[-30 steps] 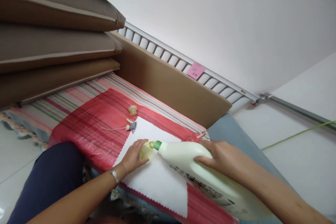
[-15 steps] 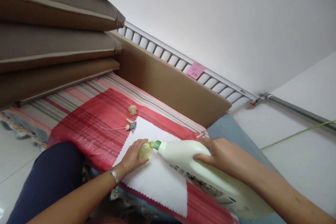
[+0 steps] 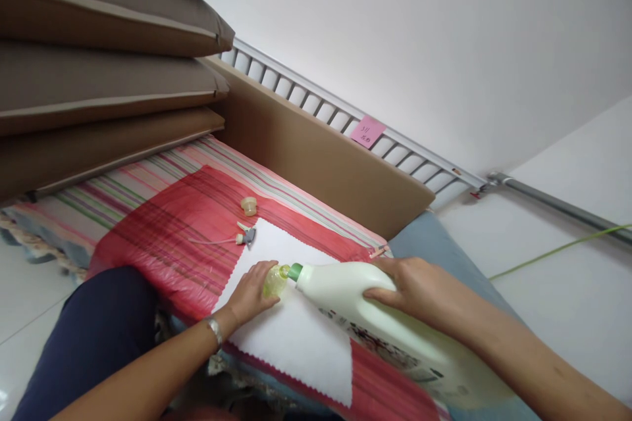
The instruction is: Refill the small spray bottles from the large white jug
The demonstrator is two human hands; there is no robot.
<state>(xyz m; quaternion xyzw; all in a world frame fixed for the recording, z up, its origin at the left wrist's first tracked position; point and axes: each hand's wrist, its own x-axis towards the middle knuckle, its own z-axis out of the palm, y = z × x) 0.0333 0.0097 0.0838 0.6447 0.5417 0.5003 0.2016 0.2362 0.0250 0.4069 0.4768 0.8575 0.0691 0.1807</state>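
Note:
My left hand is wrapped around a small clear yellowish bottle above a white cloth with zigzag edges. My right hand grips a large pale green jug, tilted so its green spout meets the mouth of the small bottle. Whether liquid is flowing cannot be made out. Left of the cloth's top corner lies a spray pump head with a thin tube. A cream-coloured cap rests behind it on red plastic sheeting.
Stacked brown cushions rise at the left. A brown panel stands along the back, before a white radiator with a pink note. A clothespin lies near the sheeting's right edge. A grey pipe runs along the wall.
Both hands, the small bottle and the jug hold almost the same positions. Only a very slight shift of the whole view shows.

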